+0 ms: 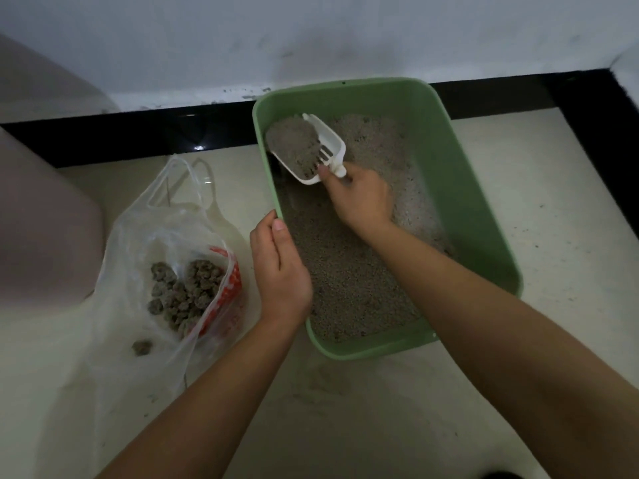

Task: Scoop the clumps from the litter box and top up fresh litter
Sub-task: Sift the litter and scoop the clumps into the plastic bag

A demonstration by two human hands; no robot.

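Observation:
A green litter box (477,209) sits on the floor against the wall, holding grey litter (349,271). My right hand (359,198) grips the handle of a white slotted scoop (330,140), which is raised over the box's far left corner and full of litter. My left hand (280,267) holds the box's left rim, thumb on the edge. To the left lies a clear plastic bag (155,229) with several grey clumps (186,292) inside. One clump (141,347) lies under or on the plastic near the bag's lower edge.
A pale pink object (45,229) stands at the left, next to the bag. A black skirting strip (145,136) runs along the white wall behind the box. Loose litter grains are scattered on the light floor (539,188) to the right of the box.

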